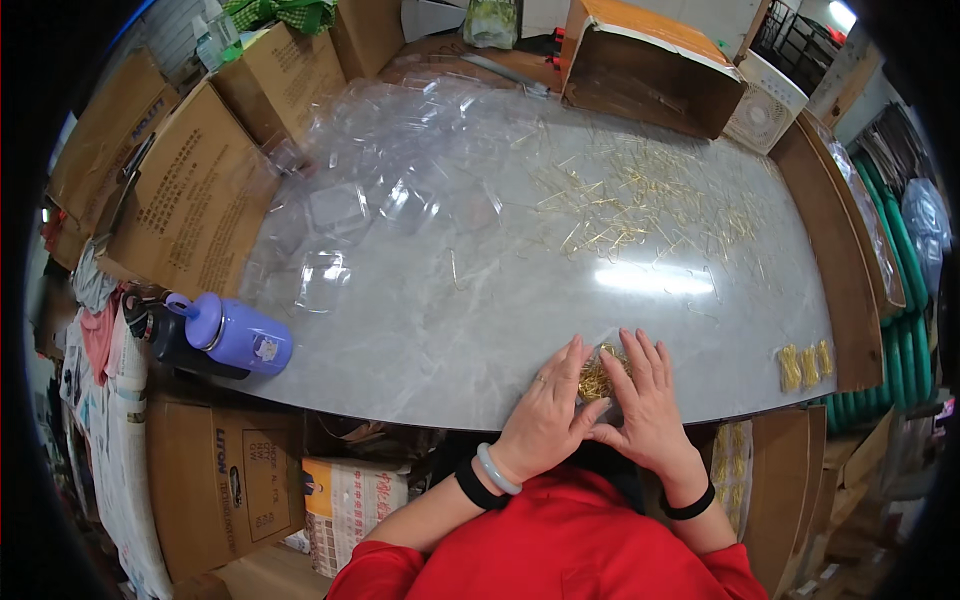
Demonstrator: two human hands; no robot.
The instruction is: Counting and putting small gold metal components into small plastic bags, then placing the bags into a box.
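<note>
Near the table's front edge, my left hand (pixel 548 402) and my right hand (pixel 648 408) are cupped around a small bunch of gold wire hooks (pixel 594 380). A little transparent plastic shows at the bunch's upper edge. My thumbs are close together below it, and the fingers press in from both sides. Partly covered by my hands, the bunch's lower end cannot be made out. Farther back on the table lies a loose spread of gold wire hooks (pixel 650 205). One single hook (pixel 454 268) lies apart, left of the middle.
Transparent plastic boxes (pixel 340 207) are heaped at the back left. Small packed bundles of hooks (pixel 790 368) lie at the right edge. A purple bottle (pixel 245 335) stands at the left edge, beside cardboard boxes (pixel 200 190). An orange-topped carton (pixel 650 85) and white fan (pixel 765 105) are behind.
</note>
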